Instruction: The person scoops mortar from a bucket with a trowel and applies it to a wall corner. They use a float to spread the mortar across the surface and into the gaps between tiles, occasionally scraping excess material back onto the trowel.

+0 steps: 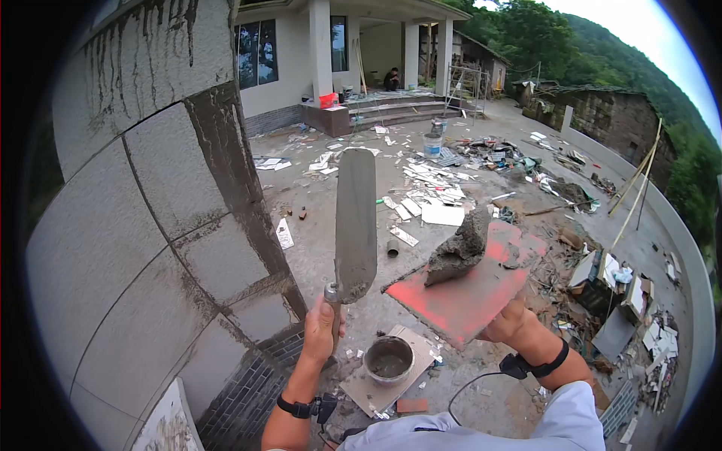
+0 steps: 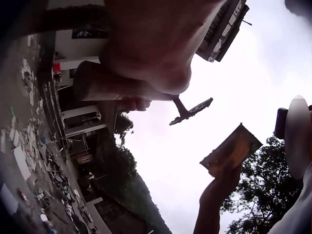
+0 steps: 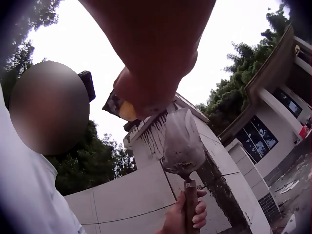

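In the head view my left hand [image 1: 320, 331] grips the wooden handle of a trowel [image 1: 356, 218], its grey, mortar-smeared blade pointing up. The right wrist view shows the left fingers [image 3: 200, 214] curled round that handle, the blade [image 3: 183, 141] above them. My right hand [image 1: 505, 322] holds a red mortar board [image 1: 481, 297] from below, its grip hidden under the board. On top of the board stands a thick lump of wet grey mortar [image 1: 460, 248]. The trowel is to the left of the board, apart from it.
Close on the left rises a tiled pillar [image 1: 177, 165] with dark mortar strips. Below my hands a round mortar bowl [image 1: 389, 361] sits on a flat sheet [image 1: 353, 385]. Broken tiles [image 1: 440, 214] and rubble litter the ground; a bucket [image 1: 432, 145] and a crouching person [image 1: 391, 79] are farther off.
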